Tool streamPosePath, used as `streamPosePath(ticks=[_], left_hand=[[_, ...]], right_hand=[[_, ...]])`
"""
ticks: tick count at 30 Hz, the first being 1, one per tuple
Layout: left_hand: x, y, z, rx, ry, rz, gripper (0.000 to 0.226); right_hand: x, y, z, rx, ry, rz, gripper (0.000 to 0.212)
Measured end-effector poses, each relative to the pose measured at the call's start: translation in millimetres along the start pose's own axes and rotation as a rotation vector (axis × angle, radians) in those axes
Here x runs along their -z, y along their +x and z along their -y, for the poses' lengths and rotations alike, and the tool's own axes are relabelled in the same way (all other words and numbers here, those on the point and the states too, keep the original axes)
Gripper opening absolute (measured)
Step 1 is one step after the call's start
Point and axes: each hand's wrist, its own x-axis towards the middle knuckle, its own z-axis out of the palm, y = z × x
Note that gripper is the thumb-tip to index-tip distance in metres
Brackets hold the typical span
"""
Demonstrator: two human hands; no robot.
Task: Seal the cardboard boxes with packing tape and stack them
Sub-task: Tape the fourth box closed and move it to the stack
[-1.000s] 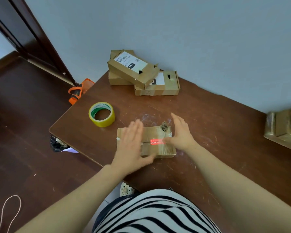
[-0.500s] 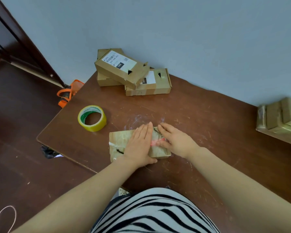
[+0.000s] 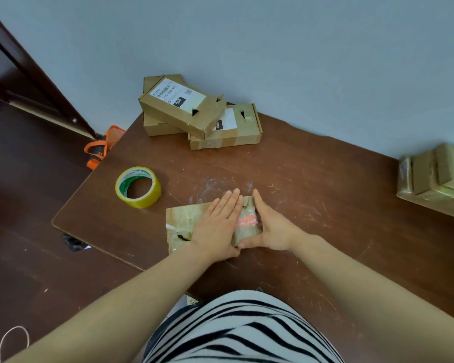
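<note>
Head view: my left hand [image 3: 218, 226] flat, fingers straight, pressing top of small tape-wrapped brown cardboard box [image 3: 184, 218] on dark wooden table [image 3: 325, 210]. My right hand [image 3: 271, 226] open against box's right end. Yellow tape roll [image 3: 138, 187] left of box, behind it.

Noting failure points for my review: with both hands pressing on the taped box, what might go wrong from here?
1. The box under the left hand and right hand shows a dark gap at its left end. Pressing alone may leave that end unsealed.
2. The back stack is crooked, with its top box lying tilted across two others, so another box set there could slide off.
</note>
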Motion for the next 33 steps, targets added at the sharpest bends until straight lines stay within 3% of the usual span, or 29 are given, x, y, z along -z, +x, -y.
streamPosePath(ticks=[2, 8, 14, 25, 33], left_hand=[[-1.4, -1.9, -0.8, -0.021, 0.013, -0.007, 0.111], [2.0, 1.1, -1.9, -0.04, 0.027, 0.04, 0.112], [0.7, 0.9, -7.6, -0.039, 0.003, 0.039, 0.109], [-2.5, -3.6, -14.5, -0.145, 0.078, 0.007, 0.083], [-4.0, -3.9, -14.9, -0.171, 0.111, -0.008, 0.082]], right_hand=[[-4.7, -2.4, -4.7, -0.058, 0.076, 0.035, 0.136], [-7.3, 2.6, -5.9, -0.052, -0.016, 0.06, 0.149], [-6.0, 5.8, -2.7, -0.043, -0.104, 0.018, 0.144], [-7.2, 9.7, -3.6, -0.087, -0.137, 0.021, 0.14], [-6.5, 9.3, -3.3, -0.103, -0.157, 0.022, 0.139]])
